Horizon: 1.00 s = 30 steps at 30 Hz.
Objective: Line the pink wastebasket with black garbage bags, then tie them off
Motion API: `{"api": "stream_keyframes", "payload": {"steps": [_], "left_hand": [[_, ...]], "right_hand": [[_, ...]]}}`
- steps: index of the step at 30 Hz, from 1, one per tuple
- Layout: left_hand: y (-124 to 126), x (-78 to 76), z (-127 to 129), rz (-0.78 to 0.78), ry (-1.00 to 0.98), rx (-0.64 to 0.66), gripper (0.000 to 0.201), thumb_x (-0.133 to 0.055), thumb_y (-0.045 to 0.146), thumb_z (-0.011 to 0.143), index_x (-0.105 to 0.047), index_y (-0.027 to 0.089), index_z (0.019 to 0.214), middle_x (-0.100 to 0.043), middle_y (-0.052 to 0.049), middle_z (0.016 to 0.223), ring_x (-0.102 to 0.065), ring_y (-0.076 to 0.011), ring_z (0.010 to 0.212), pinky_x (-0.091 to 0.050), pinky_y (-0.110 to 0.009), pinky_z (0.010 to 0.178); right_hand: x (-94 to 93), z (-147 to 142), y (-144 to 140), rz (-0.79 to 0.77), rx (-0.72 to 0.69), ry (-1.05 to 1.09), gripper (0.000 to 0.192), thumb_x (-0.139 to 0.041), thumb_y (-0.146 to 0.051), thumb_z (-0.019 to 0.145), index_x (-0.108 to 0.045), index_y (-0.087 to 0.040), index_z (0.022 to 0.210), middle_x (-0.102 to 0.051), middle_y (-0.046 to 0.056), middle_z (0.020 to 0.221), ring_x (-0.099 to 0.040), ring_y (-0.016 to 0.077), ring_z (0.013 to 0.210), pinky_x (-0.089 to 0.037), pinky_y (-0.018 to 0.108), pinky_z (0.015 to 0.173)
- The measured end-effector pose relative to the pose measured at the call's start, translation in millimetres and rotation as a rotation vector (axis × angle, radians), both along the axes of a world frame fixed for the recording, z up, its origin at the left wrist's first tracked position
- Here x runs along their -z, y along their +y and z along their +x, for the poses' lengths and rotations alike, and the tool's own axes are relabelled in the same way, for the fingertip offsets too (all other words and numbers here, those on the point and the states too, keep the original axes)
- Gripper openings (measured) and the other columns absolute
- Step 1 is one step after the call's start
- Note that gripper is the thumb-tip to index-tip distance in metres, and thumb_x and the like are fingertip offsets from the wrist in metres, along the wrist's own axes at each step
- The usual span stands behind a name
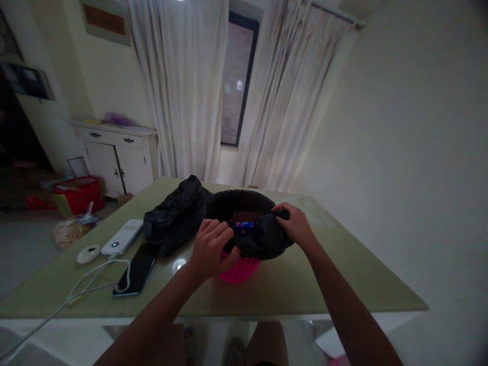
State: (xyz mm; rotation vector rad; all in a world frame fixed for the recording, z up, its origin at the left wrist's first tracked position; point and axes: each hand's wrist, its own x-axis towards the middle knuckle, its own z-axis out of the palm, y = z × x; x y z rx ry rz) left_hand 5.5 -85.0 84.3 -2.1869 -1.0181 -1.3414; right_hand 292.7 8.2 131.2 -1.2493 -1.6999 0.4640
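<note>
A small pink basket (240, 270) stands on the green table (312, 290), lined with a black plastic bag (263, 239) folded over its rim. My left hand (211, 246) grips the bag's near edge. My right hand (295, 223) grips the bag at the right side of the rim. A blue packet (243, 226) shows inside the bag between my hands.
A second crumpled black bag (175, 216) lies left of the basket. A black phone (137, 267), a white power bank (122, 236), a round white device (88, 253) and a white cable (87, 282) lie at the table's left. A white cabinet (118, 157) and curtains (190, 86) stand behind.
</note>
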Motion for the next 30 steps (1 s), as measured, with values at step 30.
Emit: {"api": "stream_keyframes", "payload": {"steps": [30], "left_hand": [[8.5,-5.5,23.7,0.150,0.031,-0.152,0.015,-0.059,0.027,0.080,-0.058,0.023,0.066,-0.061,-0.002,0.065,-0.053,-0.0195,0.065,-0.031,-0.043,0.067]], "right_hand": [[-99.1,-135.3,23.1,-0.138,-0.538,0.228,0.038,-0.091,-0.043,0.073,-0.080,-0.020,0.103,-0.058,-0.006,0.066,-0.047,0.0098,0.059,-0.035,0.024,0.054]]}}
